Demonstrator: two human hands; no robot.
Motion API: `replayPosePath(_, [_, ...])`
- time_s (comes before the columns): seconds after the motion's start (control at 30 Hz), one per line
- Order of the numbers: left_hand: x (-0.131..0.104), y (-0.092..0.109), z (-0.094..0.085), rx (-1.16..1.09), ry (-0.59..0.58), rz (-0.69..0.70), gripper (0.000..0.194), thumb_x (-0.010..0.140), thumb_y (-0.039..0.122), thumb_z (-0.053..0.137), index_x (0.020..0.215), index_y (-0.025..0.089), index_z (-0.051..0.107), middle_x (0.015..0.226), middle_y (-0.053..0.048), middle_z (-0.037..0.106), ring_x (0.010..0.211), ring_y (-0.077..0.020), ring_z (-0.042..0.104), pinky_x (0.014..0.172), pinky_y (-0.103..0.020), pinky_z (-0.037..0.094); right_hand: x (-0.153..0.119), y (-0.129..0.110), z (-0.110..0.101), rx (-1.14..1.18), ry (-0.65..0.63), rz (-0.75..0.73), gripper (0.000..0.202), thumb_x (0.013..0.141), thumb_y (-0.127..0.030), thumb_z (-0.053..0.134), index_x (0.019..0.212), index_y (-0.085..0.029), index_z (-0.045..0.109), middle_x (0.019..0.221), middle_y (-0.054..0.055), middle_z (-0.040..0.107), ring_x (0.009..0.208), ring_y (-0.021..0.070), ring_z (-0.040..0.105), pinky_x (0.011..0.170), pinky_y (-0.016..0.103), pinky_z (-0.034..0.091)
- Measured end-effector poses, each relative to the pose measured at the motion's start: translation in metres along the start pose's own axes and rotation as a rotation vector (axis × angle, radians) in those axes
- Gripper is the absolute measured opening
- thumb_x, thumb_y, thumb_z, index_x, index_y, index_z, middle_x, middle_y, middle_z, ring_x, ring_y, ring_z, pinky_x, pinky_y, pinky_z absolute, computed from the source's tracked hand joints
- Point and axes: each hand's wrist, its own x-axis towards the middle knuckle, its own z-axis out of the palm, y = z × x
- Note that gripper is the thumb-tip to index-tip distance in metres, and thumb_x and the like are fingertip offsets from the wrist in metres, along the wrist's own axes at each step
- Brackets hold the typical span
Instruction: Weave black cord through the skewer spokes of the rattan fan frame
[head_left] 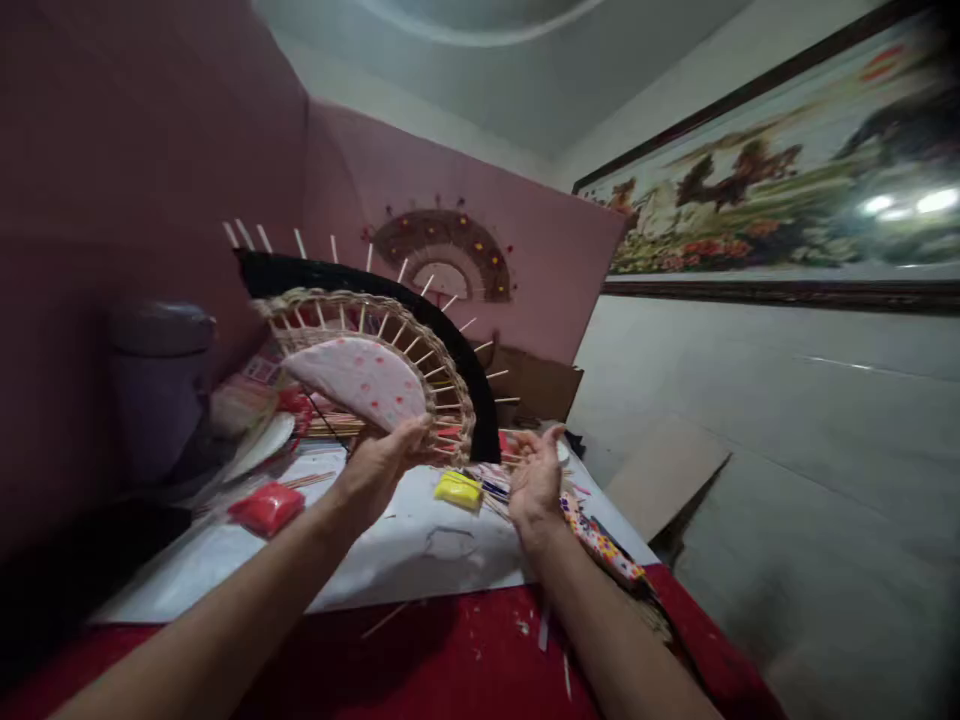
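A semicircular woven fan, with a black band and a pink dotted panel, is held tilted in the air above the table. The left hand grips the panel's lower right corner; the right hand is half-curled at the fan's right end, its hold unclear. Below lie a yellow packet, a red packet toward the table's left edge, and floral material by its right edge.

Single head-worn view; faces forward over nearby hands, table; ceiling along top.
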Motion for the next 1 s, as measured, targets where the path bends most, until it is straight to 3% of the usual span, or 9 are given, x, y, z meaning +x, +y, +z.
replayPosePath(0.07, [0.006,0.006,-0.003,0.001,-0.009,-0.056,0.013,0.063,0.020,0.068,0.063,0.013,0.058,0.061,0.001,0.057,0.063,-0.0143,0.057,0.060,-0.032,0.053,-0.003,-0.014,-0.007,-0.095,0.145,-0.275,0.041,0.078,-0.057,0.045,0.084,-0.017,0.052,0.082,0.003,0.053,0.077,0.0168,0.054,0.072,0.033,0.044])
replayPosePath(0.1, [0.008,0.008,-0.004,0.006,-0.022,-0.085,0.011,0.064,0.020,0.067,0.063,0.012,0.059,0.063,0.000,0.059,0.064,-0.0152,0.058,0.061,-0.033,0.053,-0.006,-0.019,-0.009,-0.136,0.157,-0.437,0.035,0.079,-0.051,0.047,0.087,-0.018,0.053,0.087,0.003,0.053,0.081,0.0165,0.053,0.076,0.033,0.042])
replayPosePath(0.17, [0.011,0.011,-0.009,0.024,-0.075,-0.159,0.010,0.067,0.021,0.063,0.066,0.011,0.061,0.068,-0.004,0.062,0.068,-0.0171,0.059,0.062,-0.035,0.053,-0.018,-0.022,-0.011,-0.279,-0.089,-0.810,0.024,0.084,-0.040,0.046,0.089,-0.019,0.057,0.095,0.004,0.054,0.094,0.0177,0.051,0.087,0.036,0.038])
replayPosePath(0.23, [0.013,0.012,-0.013,0.059,-0.138,-0.216,0.015,0.070,0.023,0.058,0.072,0.010,0.064,0.073,-0.007,0.065,0.071,-0.0189,0.060,0.065,-0.036,0.053,-0.034,-0.018,-0.010,-0.421,-0.394,-0.978,0.023,0.087,-0.032,0.042,0.086,-0.021,0.062,0.094,0.004,0.052,0.094,0.0184,0.050,0.086,0.038,0.037])
replayPosePath(0.3, [0.013,0.011,-0.017,0.122,-0.185,-0.218,0.019,0.071,0.025,0.056,0.076,0.009,0.065,0.075,-0.009,0.066,0.074,-0.0210,0.061,0.068,-0.037,0.052,-0.046,-0.011,-0.007,-0.541,-0.590,-1.040,0.022,0.087,-0.027,0.043,0.087,-0.022,0.064,0.092,0.005,0.052,0.092,0.0194,0.049,0.083,0.039,0.038])
replayPosePath(0.37, [0.013,0.009,-0.020,0.184,-0.201,-0.203,0.022,0.071,0.026,0.055,0.077,0.008,0.065,0.073,-0.010,0.066,0.074,-0.0224,0.062,0.069,-0.038,0.052,-0.052,-0.005,-0.005,-0.633,-0.683,-1.074,0.021,0.086,-0.025,0.044,0.089,-0.023,0.065,0.091,0.005,0.051,0.091,0.0200,0.048,0.083,0.041,0.038])
replayPosePath(0.7, [0.014,0.005,-0.023,0.192,-0.158,-0.249,0.023,0.069,0.025,0.055,0.079,0.006,0.063,0.069,-0.012,0.066,0.067,-0.0239,0.063,0.061,-0.039,0.053,-0.051,-0.002,-0.005,-0.745,-0.828,-1.075,0.023,0.087,-0.024,0.044,0.088,-0.024,0.068,0.097,0.005,0.048,0.098,0.0206,0.045,0.089,0.043,0.035])
replayPosePath(1.0, [0.015,0.001,-0.026,0.216,-0.178,-0.224,0.031,0.073,0.035,0.056,0.086,0.007,0.062,0.073,-0.014,0.067,0.068,-0.0241,0.063,0.060,-0.040,0.053,-0.053,0.000,-0.003,-0.771,-0.866,-1.061,0.024,0.087,-0.023,0.043,0.084,-0.024,0.067,0.104,0.005,0.047,0.104,0.0219,0.043,0.092,0.043,0.033])
